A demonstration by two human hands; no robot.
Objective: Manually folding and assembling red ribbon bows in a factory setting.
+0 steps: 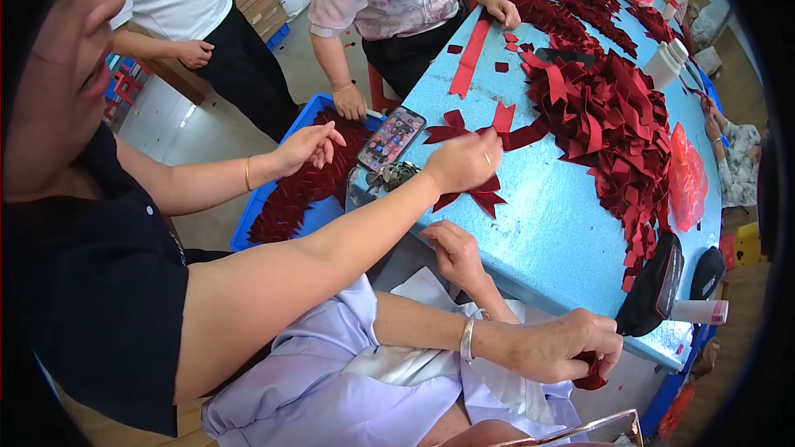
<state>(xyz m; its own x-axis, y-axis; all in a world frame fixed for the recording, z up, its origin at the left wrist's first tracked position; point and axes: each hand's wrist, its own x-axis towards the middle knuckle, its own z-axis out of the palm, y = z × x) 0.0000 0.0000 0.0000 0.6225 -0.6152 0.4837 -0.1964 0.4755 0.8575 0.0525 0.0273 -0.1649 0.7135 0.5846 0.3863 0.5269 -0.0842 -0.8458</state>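
Note:
My left hand (556,347), with a silver bangle, reaches across to the right and is closed on a dark red ribbon piece (591,372); my fingers hide most of it. Under that arm, my right hand (462,258) points left beside the table's near edge, fingers loosely bent and apart, with nothing visible in them. Just beyond it, a dark red ribbon bow (486,195) lies on the light blue table (542,232). A neighbour's hand (469,162) covers the middle of the bow. Lavender cloth (331,364) covers my lap.
A large heap of red ribbon pieces (609,108) covers the table's right side. A phone (391,139) and keys (392,175) lie at the left corner, above a blue crate (323,219) of ribbon. A black pouch (654,285) rests at the right. People stand beyond the table's left side.

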